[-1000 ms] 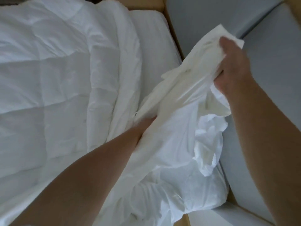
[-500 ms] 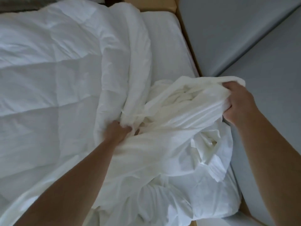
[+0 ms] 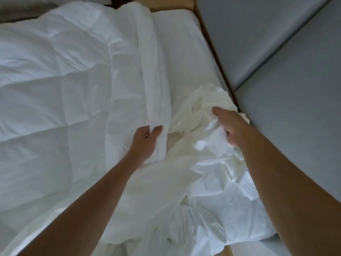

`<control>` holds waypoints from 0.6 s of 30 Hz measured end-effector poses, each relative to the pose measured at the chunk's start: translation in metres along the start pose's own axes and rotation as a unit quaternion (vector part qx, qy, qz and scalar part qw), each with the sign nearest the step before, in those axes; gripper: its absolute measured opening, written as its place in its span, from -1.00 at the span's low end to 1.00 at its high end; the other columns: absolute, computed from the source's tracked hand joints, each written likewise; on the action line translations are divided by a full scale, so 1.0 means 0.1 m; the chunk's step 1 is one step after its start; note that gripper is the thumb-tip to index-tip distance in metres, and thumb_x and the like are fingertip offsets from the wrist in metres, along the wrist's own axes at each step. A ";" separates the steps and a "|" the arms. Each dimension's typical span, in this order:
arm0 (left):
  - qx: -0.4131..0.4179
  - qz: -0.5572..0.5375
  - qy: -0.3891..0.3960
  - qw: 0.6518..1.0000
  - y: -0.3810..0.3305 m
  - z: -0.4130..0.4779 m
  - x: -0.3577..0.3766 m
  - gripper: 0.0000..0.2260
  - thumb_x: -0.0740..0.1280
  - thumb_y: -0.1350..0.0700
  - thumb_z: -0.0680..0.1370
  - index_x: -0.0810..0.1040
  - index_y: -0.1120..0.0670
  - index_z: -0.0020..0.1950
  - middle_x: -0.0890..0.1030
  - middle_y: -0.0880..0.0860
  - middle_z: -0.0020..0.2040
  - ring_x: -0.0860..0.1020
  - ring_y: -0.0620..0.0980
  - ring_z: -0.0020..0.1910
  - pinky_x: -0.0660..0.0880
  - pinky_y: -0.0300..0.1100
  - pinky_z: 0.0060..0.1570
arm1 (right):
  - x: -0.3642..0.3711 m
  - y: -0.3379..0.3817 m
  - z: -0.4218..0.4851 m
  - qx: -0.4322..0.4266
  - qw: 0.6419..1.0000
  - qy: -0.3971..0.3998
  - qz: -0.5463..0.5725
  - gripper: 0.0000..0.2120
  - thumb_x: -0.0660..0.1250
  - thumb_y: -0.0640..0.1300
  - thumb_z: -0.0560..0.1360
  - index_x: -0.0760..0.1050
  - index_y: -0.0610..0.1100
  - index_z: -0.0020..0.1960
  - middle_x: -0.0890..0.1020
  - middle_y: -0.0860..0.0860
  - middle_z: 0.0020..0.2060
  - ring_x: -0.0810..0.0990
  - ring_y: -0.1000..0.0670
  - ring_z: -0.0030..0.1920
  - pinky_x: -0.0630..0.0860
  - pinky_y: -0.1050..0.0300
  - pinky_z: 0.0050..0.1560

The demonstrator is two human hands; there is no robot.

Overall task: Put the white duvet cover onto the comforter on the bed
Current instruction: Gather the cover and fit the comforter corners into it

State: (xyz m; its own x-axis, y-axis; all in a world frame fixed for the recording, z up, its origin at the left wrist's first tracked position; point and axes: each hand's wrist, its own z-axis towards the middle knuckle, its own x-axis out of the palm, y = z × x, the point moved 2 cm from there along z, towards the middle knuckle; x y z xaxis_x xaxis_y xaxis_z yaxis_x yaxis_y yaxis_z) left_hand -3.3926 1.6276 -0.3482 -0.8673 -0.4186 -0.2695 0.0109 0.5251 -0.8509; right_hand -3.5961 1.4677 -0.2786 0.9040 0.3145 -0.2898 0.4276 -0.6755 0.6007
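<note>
The quilted white comforter (image 3: 55,85) covers the bed from 7 to 12 o'clock, its right edge folded into a long thick roll that runs from 12 o'clock down to the middle of the view. The left grip (image 3: 146,143) holds the near end of that roll, thumb on one side and fingers curled round the other, with the forearm coming in from 7 o'clock. Just right of the roll a strip of bare mattress (image 3: 184,52) shows toward 1 o'clock, bordered by the tan frame (image 3: 212,58). The cover (image 3: 184,185) lies crumpled in a heap on the mattress from the middle down to 5 o'clock, not yet on the comforter. Its left side meets the comforter just below the left grip, and its far end is bunched up at 2 o'clock from that grip, close to the frame. The right grip (image 3: 229,126) rests on top of that bunched end, fingers pointing toward 10 o'clock and cloth puffing up beside the palm. Blur hides whether the fingers close on the cloth or only press it, so I cannot tell. The right forearm comes in from 4 o'clock. Beyond the frame, from 1 to 4 o'clock, lie flat grey pads (image 3: 276,61) with a dark seam between them, and the cover reaches the bed's edge at 5 o'clock
</note>
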 end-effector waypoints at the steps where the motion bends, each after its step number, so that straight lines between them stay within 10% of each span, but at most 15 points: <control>1: 0.023 0.030 0.031 0.999 -0.07 0.04 0.15 -0.59 0.33 -0.15 0.57 0.63 0.20 -0.16 0.65 0.01 -0.27 0.58 -0.07 -0.30 0.43 -0.17 -0.28 | 0.13 -0.02 -0.01 0.026 0.999 0.030 -0.025 -0.76 0.37 0.01 0.59 0.58 -0.13 0.14 0.70 -0.15 0.01 0.69 -0.16 0.00 0.62 -0.11 0.15; 4: 0.063 0.239 0.138 0.959 -0.07 0.28 0.46 -0.67 0.27 -0.16 0.63 0.61 0.09 0.00 0.66 0.01 -0.10 0.59 0.03 -0.08 0.41 -0.15 -0.15 | 0.29 0.08 -0.09 0.046 0.992 0.091 -0.078 -0.73 0.36 0.01 0.59 0.62 -0.15 0.17 0.74 -0.15 -0.03 0.71 -0.17 0.01 0.63 -0.14 0.14; 10: 0.022 0.356 0.200 0.913 0.29 0.43 0.75 -0.66 0.25 0.03 0.65 0.50 0.15 0.37 0.56 0.17 0.33 0.50 0.18 0.33 0.40 -0.06 0.24 | 0.17 0.82 -0.19 -0.101 0.959 0.112 0.239 -0.71 0.36 -0.06 0.58 0.61 -0.19 0.23 0.72 -0.15 0.08 0.70 -0.18 0.12 0.60 -0.16 0.20; 14: -0.058 0.011 0.264 0.963 0.03 0.27 0.49 -0.68 0.16 0.16 0.72 0.42 0.20 0.46 0.39 0.18 0.50 0.44 0.00 0.43 0.39 -0.23 0.33 | 0.43 1.16 -0.29 -0.156 0.913 0.169 0.336 -0.73 0.25 -0.19 0.61 0.54 -0.32 0.22 0.70 -0.21 -0.04 0.71 -0.19 -0.04 0.67 -0.04 -0.04; 18: -0.161 -0.263 0.299 0.903 -0.31 -0.04 -0.18 -0.45 0.33 -0.45 0.43 0.75 -0.05 0.12 0.69 0.08 0.19 0.70 0.01 0.07 0.63 -0.23 -0.11 | 0.68 1.32 -0.29 -0.154 0.905 0.164 0.362 -0.84 0.35 -0.26 0.55 0.56 -0.24 0.13 0.72 -0.16 -0.18 0.72 -0.19 -0.14 0.67 -0.11 -0.10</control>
State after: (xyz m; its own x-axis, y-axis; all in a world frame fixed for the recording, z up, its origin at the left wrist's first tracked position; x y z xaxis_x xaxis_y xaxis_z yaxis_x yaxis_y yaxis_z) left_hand -3.3796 1.6212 -0.3151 -0.8250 -0.2479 0.5078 -0.5425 0.5992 -0.5888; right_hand -3.4779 1.4198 -0.1976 0.8800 0.0789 0.4684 -0.3408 -0.5821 0.7383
